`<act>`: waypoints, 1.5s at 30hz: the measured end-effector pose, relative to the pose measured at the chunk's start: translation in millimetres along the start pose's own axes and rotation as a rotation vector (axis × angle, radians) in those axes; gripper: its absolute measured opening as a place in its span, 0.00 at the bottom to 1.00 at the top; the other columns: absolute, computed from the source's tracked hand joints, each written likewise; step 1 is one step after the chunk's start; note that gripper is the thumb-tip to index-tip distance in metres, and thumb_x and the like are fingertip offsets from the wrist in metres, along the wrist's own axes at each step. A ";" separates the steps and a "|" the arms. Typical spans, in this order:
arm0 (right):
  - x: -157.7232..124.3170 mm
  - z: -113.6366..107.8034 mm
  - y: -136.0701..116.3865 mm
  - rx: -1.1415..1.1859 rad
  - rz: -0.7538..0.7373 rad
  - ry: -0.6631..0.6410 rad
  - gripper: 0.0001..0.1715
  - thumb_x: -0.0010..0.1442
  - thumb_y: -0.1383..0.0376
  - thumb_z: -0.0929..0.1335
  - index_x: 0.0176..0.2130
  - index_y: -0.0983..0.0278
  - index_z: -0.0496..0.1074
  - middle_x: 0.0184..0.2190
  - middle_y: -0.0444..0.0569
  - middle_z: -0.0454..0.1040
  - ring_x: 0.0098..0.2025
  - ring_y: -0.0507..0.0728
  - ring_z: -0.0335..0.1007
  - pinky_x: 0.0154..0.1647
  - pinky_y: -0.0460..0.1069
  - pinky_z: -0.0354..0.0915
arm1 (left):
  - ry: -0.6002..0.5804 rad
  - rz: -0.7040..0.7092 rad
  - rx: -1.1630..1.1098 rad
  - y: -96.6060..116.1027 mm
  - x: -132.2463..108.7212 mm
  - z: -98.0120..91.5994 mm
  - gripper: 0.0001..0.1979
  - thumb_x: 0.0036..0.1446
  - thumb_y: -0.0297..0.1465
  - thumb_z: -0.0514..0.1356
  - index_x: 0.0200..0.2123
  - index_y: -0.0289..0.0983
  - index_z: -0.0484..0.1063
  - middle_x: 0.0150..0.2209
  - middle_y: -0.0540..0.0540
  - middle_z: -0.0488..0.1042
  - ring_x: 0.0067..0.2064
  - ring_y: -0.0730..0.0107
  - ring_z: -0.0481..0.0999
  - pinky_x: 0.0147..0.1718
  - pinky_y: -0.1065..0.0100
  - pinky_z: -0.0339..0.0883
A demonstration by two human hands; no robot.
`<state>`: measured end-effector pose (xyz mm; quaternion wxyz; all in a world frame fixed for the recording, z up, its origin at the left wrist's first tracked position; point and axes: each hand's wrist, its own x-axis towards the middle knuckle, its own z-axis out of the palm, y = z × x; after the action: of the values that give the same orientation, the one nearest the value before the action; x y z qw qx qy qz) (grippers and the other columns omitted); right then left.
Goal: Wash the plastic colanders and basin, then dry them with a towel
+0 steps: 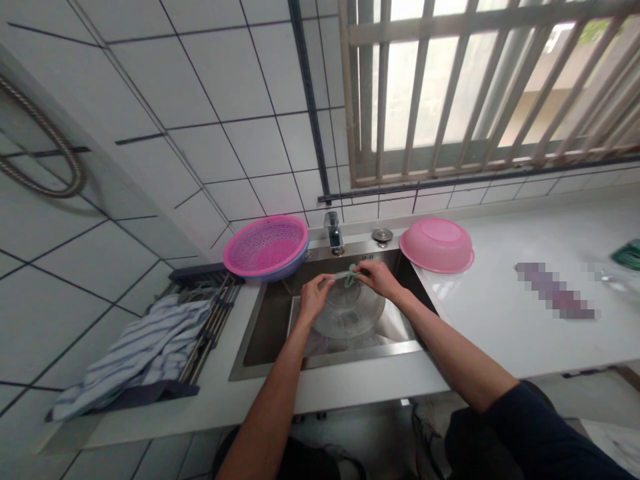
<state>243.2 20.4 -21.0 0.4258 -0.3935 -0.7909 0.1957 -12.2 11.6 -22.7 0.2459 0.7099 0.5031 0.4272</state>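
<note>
Over the sink (250, 347), my left hand (315, 297) is closed in a pinch on one end of a thin, pale, see-through piece (341, 275). I cannot make out its exact kind. My right hand (377, 277) pinches a small green cloth or scrubber (351, 275) against the other end of that piece. Below both hands, a clear ribbed bowl or colander (350, 321) sits in the steel basin. Neither hand appears to grip the bowl. Behind it stands a chrome tap (333, 230).
Left of the tap, a pink basket (265, 247) rests in a blue one on the sink's edge. An upturned pink basin (437, 245) and a drain strainer (383, 235) lie to the right. A striped towel (145, 353) covers a rack (213, 327). Green netting (627, 255) lies far right.
</note>
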 end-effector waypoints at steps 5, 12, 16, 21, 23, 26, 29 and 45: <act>6.4 18.6 -11.5 -0.010 -0.083 -0.095 0.09 0.69 0.66 0.73 0.49 0.59 0.81 0.46 0.51 0.84 0.49 0.59 0.80 0.53 0.51 0.71 | -0.040 0.032 0.045 -1.6 -1.5 2.3 0.13 0.65 0.43 0.64 0.43 0.44 0.85 0.46 0.44 0.87 0.51 0.49 0.85 0.55 0.56 0.73; 0.1 -7.9 14.9 0.065 0.100 0.078 0.06 0.67 0.63 0.74 0.44 0.60 0.82 0.43 0.49 0.86 0.44 0.61 0.83 0.49 0.52 0.73 | 0.164 -0.052 -0.008 -12.1 4.7 -11.5 0.17 0.63 0.47 0.65 0.42 0.41 0.84 0.46 0.42 0.87 0.51 0.49 0.84 0.55 0.55 0.73; 0.2 8.5 1.5 0.065 -0.010 -0.042 0.08 0.67 0.65 0.74 0.46 0.59 0.83 0.44 0.50 0.85 0.47 0.60 0.83 0.51 0.51 0.72 | -0.048 0.017 0.001 1.2 -1.1 5.0 0.12 0.64 0.43 0.64 0.42 0.43 0.84 0.45 0.44 0.87 0.49 0.51 0.85 0.54 0.57 0.73; 3.5 20.4 -0.4 0.068 -0.041 -0.009 0.08 0.68 0.64 0.74 0.48 0.59 0.82 0.45 0.50 0.85 0.48 0.61 0.82 0.51 0.52 0.72 | 0.028 0.002 0.044 0.6 -4.3 -3.7 0.12 0.65 0.42 0.64 0.43 0.42 0.84 0.45 0.44 0.87 0.49 0.51 0.85 0.53 0.57 0.74; 0.3 13.1 10.0 0.081 0.021 0.042 0.08 0.67 0.63 0.74 0.47 0.60 0.82 0.44 0.50 0.86 0.46 0.62 0.83 0.49 0.53 0.73 | 0.084 -0.007 0.050 -3.3 -3.8 -10.7 0.13 0.66 0.43 0.64 0.43 0.42 0.84 0.45 0.43 0.87 0.49 0.51 0.85 0.54 0.56 0.73; -5.9 5.3 18.6 0.119 0.079 0.055 0.08 0.67 0.60 0.74 0.45 0.60 0.82 0.42 0.50 0.86 0.42 0.61 0.82 0.45 0.52 0.73 | 0.075 0.006 0.047 -3.5 -4.7 -9.6 0.14 0.67 0.43 0.63 0.44 0.42 0.84 0.46 0.43 0.87 0.49 0.51 0.85 0.53 0.57 0.73; -6.6 11.0 7.8 0.114 0.009 -0.008 0.08 0.67 0.60 0.74 0.45 0.60 0.83 0.42 0.50 0.85 0.43 0.60 0.82 0.47 0.52 0.73 | -0.027 0.048 0.051 3.3 -7.7 1.7 0.10 0.66 0.39 0.64 0.43 0.42 0.84 0.47 0.43 0.87 0.50 0.53 0.85 0.54 0.59 0.73; -1.6 -8.5 19.0 0.091 0.119 0.173 0.09 0.66 0.61 0.72 0.45 0.61 0.80 0.44 0.51 0.85 0.42 0.61 0.81 0.49 0.54 0.72 | 0.141 0.006 0.009 -15.6 3.1 -4.5 0.11 0.66 0.36 0.65 0.49 0.39 0.79 0.51 0.41 0.84 0.55 0.54 0.83 0.60 0.56 0.72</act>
<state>259.4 30.6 -29.3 0.4976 -0.4353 -0.7168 0.2215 -23.5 19.9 -31.4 0.2052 0.6808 0.5189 0.4745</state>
